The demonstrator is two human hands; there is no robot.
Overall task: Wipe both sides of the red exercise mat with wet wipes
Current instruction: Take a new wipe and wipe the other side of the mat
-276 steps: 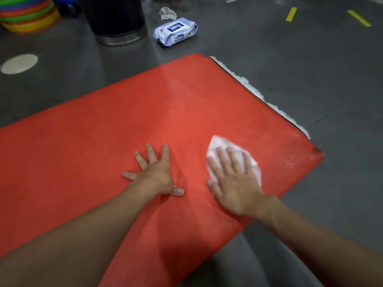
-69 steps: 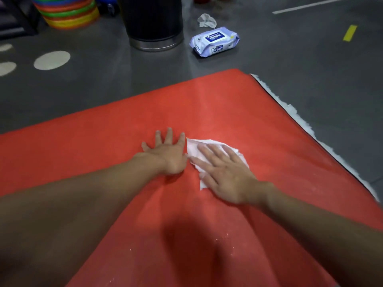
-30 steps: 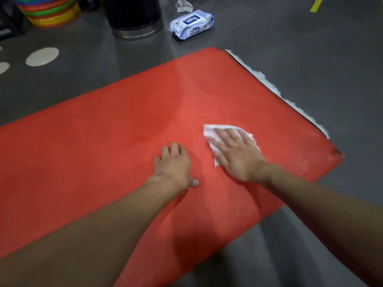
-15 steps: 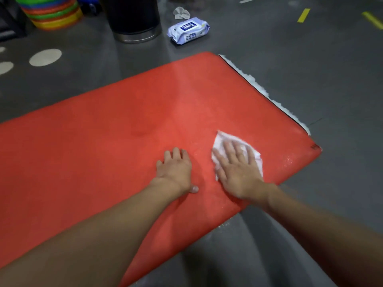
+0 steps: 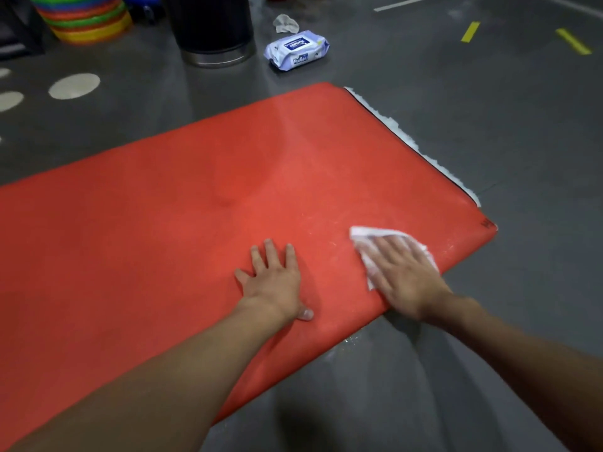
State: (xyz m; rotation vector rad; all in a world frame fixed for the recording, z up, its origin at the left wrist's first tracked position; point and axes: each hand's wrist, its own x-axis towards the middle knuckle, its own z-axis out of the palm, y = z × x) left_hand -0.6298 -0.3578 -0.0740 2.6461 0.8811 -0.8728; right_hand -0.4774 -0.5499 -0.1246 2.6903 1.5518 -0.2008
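The mat [image 5: 195, 223] lies flat on the grey floor [image 5: 489, 370], its short end to the right. Near that end's front corner the wipe [image 5: 362, 238] lies spread on the mat under the right hand [image 5: 404, 275], whose fingers are straight, a little apart and pressed flat on it; the hand is blurred. The left hand [image 5: 274, 282] rests palm down on the mat to the left of the wipe, apart from it, fingers straight and slightly spread, thumb out to the side. Both forearms reach in from below, and the left one hides part of the mat's near side. A ragged white strip [image 5: 408, 138] shows along the mat's short right edge. A wet patch [image 5: 352, 342] glints on the floor just by the near edge. Beyond the far corner a wipes pack [image 5: 296, 51] lies on the floor, with a crumpled wipe [image 5: 286, 23] just behind it. To their left stands a black bin [image 5: 213, 27], then a stack of coloured rings [image 5: 86, 17]. White spots [image 5: 74, 86] mark the floor at left, yellow dashes [image 5: 470, 31] at right
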